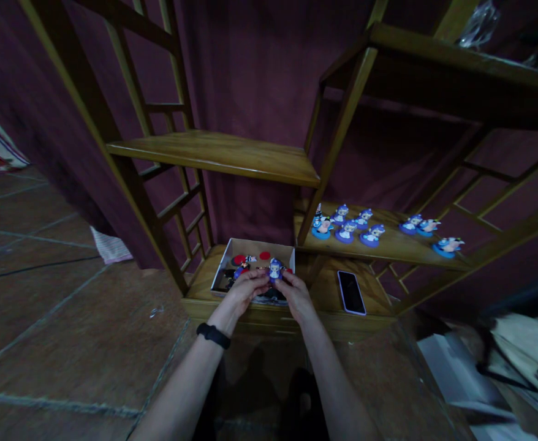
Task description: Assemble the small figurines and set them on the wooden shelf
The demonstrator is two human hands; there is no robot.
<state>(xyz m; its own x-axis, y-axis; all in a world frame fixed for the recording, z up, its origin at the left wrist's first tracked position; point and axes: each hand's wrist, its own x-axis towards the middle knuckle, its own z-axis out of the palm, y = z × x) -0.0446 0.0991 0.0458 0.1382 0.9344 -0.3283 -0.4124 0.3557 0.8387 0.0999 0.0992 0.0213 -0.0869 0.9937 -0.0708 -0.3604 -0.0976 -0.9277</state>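
Between my two hands, just over the near side of an open cardboard box (260,244), is a small purple and white figurine (275,269). The fingers of my left hand (247,288) close on its left side, and those of my right hand (295,294) on its right side and base. More figurines and red round pieces (264,255) lie in the box, partly covered by my hands. On the shelf to the right stand several purple figurines (345,231) on round bases, along with blue and pink ones (448,246).
A wooden shelf unit (218,150) with lattice sides surrounds the box, one board overhanging it. A phone (352,292) lies on the lower board to the right. White boxes and a pale bag (526,349) are on the floor at right. A dark cable (37,269) runs along the floor at left.
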